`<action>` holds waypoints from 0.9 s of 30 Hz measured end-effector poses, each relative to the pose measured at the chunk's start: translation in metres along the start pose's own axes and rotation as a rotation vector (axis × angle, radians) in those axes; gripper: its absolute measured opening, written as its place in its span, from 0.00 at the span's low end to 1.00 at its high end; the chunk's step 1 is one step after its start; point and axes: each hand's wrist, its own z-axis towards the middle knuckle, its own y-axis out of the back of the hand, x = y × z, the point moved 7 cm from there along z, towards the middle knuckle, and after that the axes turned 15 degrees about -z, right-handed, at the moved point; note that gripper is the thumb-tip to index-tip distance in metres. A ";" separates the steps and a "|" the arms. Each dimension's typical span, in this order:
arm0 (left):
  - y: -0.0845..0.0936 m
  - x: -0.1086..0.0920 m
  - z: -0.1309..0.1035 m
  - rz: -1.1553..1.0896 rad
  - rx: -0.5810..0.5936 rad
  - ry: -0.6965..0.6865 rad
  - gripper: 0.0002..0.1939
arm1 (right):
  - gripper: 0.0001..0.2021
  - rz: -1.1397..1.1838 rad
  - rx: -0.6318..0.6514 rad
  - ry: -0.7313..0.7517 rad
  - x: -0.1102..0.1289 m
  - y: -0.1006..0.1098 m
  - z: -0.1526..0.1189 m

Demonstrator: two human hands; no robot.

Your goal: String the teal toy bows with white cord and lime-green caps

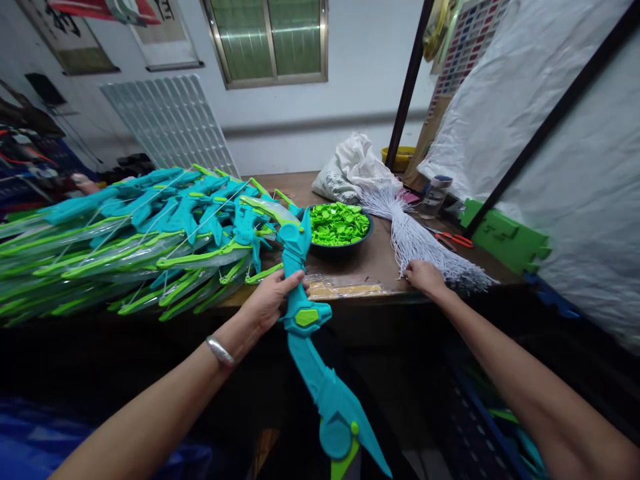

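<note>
My left hand [273, 297] grips the middle of a teal and green toy bow [310, 333]; the bow reaches from the table edge down toward me. A silver bracelet sits on that wrist. My right hand [423, 275] rests on the near end of a bundle of white strings [425, 243] lying on the wooden table [380, 257]; its fingers touch the strings, and whether they pinch one I cannot tell. A dark bowl [340, 248] full of small green plastic parts [339, 223] stands between the two hands, a little further back.
A large pile of teal and green bows [140, 233] covers the table's left side. Behind the bowl lie a white bag [355, 170], a small jar [434, 195] and orange-handled scissors [453, 239]. A green plastic piece [505, 237] and plastic sheeting [560, 147] stand at right.
</note>
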 end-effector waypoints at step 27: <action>-0.035 0.014 -0.017 0.291 0.271 -0.016 0.18 | 0.06 1.272 0.011 0.744 0.165 0.067 -0.238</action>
